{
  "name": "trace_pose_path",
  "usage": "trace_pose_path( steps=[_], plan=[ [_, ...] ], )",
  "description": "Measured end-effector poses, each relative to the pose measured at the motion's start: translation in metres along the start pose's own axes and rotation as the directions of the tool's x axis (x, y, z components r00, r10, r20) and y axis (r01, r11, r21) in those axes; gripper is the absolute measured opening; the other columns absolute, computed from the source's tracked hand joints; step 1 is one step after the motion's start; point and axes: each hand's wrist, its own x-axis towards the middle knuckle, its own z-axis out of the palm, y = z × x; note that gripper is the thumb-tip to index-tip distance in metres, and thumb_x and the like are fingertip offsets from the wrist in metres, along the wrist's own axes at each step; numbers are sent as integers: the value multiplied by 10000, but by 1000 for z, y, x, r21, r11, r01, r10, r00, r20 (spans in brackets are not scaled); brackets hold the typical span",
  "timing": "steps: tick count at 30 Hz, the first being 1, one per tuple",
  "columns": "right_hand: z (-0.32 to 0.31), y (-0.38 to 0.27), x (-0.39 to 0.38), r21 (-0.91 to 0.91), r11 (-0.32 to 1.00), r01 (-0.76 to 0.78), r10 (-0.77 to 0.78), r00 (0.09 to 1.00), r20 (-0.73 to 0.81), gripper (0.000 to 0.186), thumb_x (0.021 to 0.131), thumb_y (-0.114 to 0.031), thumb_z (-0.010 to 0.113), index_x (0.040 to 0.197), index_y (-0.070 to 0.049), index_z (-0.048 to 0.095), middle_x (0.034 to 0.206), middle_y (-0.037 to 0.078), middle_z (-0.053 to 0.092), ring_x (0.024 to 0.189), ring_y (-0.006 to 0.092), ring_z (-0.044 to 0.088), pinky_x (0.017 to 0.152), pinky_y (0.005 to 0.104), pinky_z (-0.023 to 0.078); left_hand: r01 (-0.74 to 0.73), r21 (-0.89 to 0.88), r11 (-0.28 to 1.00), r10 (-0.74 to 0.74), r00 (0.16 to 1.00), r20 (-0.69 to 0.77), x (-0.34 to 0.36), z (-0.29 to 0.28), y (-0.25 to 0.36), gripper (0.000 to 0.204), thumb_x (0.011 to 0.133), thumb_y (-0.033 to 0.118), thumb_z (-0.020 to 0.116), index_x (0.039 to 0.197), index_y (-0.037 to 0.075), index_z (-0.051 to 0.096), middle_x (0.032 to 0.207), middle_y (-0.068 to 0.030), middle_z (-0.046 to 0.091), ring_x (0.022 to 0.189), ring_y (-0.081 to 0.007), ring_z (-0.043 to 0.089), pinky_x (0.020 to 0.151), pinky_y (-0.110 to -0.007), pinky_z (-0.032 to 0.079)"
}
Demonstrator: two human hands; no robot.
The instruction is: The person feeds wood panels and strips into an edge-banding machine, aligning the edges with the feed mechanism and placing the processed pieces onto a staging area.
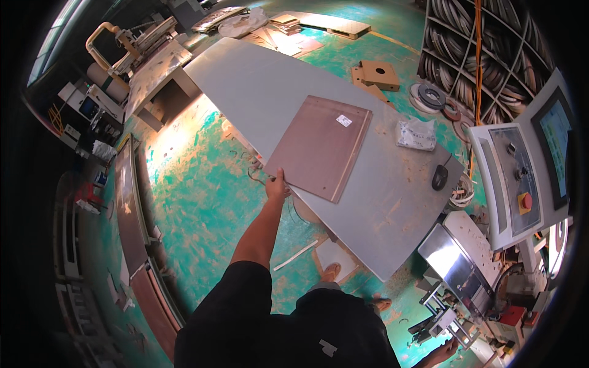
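Observation:
A flat brown panel [325, 144] with a white label [344, 121] lies on the large grey table [245, 80]. Its near left corner is in my left hand [277, 186], whose fingers are closed on the edge. Small holes show along the panel's sides. Far down at the right, my right hand [443, 353] hangs near the metal parts of a machine [446, 319]. It is small and dark there, and whether its fingers hold anything does not show.
On the table's right side are a white plastic packet [416, 134] and a black mouse [440, 177]. A control panel [515, 172] with a red button stands at the right. Rolls of edge banding [431, 97] lie beyond the table. Long boards [132, 202] stand at the left.

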Motion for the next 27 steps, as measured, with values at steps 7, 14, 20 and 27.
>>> trace_pose_path(
  steps=[7, 14, 20, 27],
  plan=[
    [36, -106, -59, -139, 983, 117, -103, 989, 102, 478, 1018, -338, 716, 1240, 83, 677, 1054, 239, 735, 964, 302, 694, 842, 377, 567, -3, -185, 983, -8, 998, -60, 71, -23, -7, 353, 944, 298, 780, 1131, 15, 685, 1037, -121, 716, 799, -255, 673, 744, -400, 587],
    [61, -108, -67, -189, 959, 211, -188, 973, 130, 385, 1039, -311, 689, 1170, 50, 715, 917, 189, 752, 853, 275, 699, 756, 371, 565, 232, -711, 664, -26, 957, 288, 2, -107, 6, 416, 985, 150, 724, 1363, 50, 582, 1247, -108, 689, 1097, -282, 697, 945, -462, 578],
    [125, -164, -93, 4, 899, 438, -428, 877, 217, 440, 1057, -374, 630, 1185, 40, 706, 1000, 213, 724, 818, 320, 676, 777, 410, 575, 92, -611, 786, 72, 968, 240, -57, -135, 39, 478, 970, 141, 737, 1399, 48, 550, 1272, -101, 685, 1131, -266, 688, 940, -451, 581],
    [161, -283, -115, 15, 932, 363, -333, 836, 436, 442, 1080, -339, 557, 1217, 58, 696, 1138, 258, 704, 1038, 385, 660, 927, 470, 520, -102, -542, 834, 283, 923, 261, -112, -154, 112, 469, 959, 153, 755, 1380, 40, 580, 1276, -85, 696, 1132, -229, 699, 944, -429, 587]
  ],
)
